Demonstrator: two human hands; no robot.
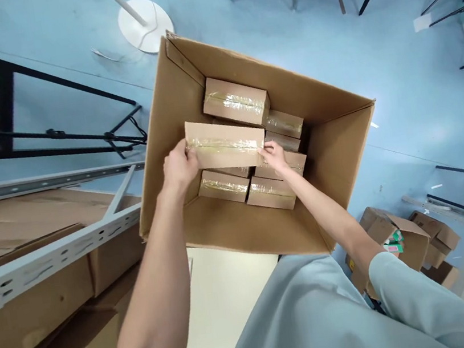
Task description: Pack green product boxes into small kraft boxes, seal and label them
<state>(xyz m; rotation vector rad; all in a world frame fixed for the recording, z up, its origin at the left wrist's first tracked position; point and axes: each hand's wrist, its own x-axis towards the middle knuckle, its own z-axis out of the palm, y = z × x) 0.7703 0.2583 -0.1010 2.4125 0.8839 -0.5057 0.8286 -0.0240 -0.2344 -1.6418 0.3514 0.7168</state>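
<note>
A small brown cardboard box (223, 130), sealed along its top with shiny clear tape, is gripped at both ends inside a large open carton (241, 239). My left hand (180, 167) closes on its left end, thumb in front. At the right end, my right hand (273, 155) pinches the lower corner between thumb and fingers. Beneath and around it lie several similar taped boxes: one behind (237, 101), one at the front left (223, 187) and one at the front right (270, 193). The held box covers part of those under it.
Metal shelving (57, 253) with large cartons stands close on the left. A black metal frame (6, 102) is beyond it. A round white stand base (145, 25) rests on the blue floor behind the carton. Opened boxes (411, 238) sit at the lower right.
</note>
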